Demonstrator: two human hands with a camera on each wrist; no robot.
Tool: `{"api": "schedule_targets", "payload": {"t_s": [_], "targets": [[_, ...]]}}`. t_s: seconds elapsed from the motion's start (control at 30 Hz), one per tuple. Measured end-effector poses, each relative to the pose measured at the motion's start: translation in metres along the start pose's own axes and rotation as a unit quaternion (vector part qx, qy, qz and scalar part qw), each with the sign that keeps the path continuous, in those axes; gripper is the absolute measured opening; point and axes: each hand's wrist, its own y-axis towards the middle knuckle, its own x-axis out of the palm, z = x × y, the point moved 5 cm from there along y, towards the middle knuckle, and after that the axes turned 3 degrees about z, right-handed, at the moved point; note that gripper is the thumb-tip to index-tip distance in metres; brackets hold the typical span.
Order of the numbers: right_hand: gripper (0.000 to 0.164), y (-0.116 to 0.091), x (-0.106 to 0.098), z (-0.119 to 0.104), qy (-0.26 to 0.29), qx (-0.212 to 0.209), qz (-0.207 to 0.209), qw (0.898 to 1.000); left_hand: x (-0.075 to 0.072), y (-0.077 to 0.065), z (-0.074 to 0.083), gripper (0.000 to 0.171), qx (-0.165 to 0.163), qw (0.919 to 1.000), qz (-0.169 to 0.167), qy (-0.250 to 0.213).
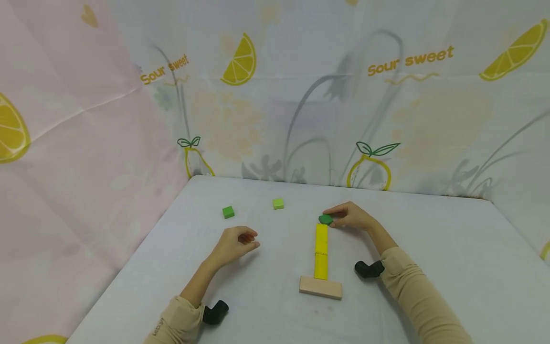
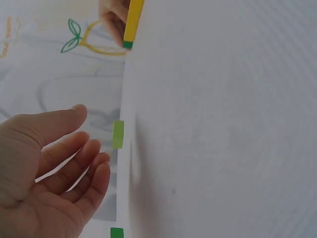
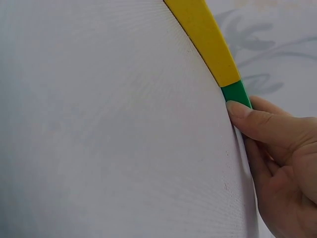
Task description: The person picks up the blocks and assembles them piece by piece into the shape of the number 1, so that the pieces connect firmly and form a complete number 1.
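Observation:
My right hand pinches a green block between thumb and fingers, right at the far end of a yellow strip. That strip is two yellow blocks laid end to end on the table. A plain wooden block lies crosswise at the strip's near end. In the right wrist view the green block meets the yellow end. My left hand holds nothing, its fingers loosely bent over the table. Beyond it lie a green square block and a light green block.
A white-covered table carries all the blocks. Behind it hangs a cloth printed with lemons and flowers, and another side of cloth stands at the left. Black wrist mounts stick out from both sleeves.

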Motion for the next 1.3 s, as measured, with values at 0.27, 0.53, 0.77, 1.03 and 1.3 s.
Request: {"api": "schedule_targets", "payload": {"t_s": [0.27, 0.53, 0.77, 1.03, 1.3], "targets": [[0.042, -0.001, 0.001, -0.003, 0.009, -0.003, -0.003, 1.0, -0.007, 0.003, -0.008, 0.02, -0.004, 0.9999, 0.013, 0.006], [0.042, -0.001, 0.0, -0.002, 0.008, -0.003, -0.001, 1.0, -0.012, 0.008, -0.012, 0.019, -0.008, 0.9996, 0.022, 0.017], [0.041, 0.0, 0.0, -0.002, -0.001, -0.012, 0.0, 1.0, -0.017, 0.011, -0.015, 0.02, -0.016, 0.9992, 0.031, 0.02], [0.041, 0.0, -0.001, -0.001, 0.001, -0.013, 0.0, 1.0, -0.023, 0.019, -0.021, 0.02, -0.021, 0.9984, 0.049, 0.017], [0.041, 0.0, -0.001, 0.003, -0.006, -0.011, 0.003, 1.0, -0.031, 0.025, -0.029, 0.021, -0.027, 0.9951, 0.094, 0.016]]}}
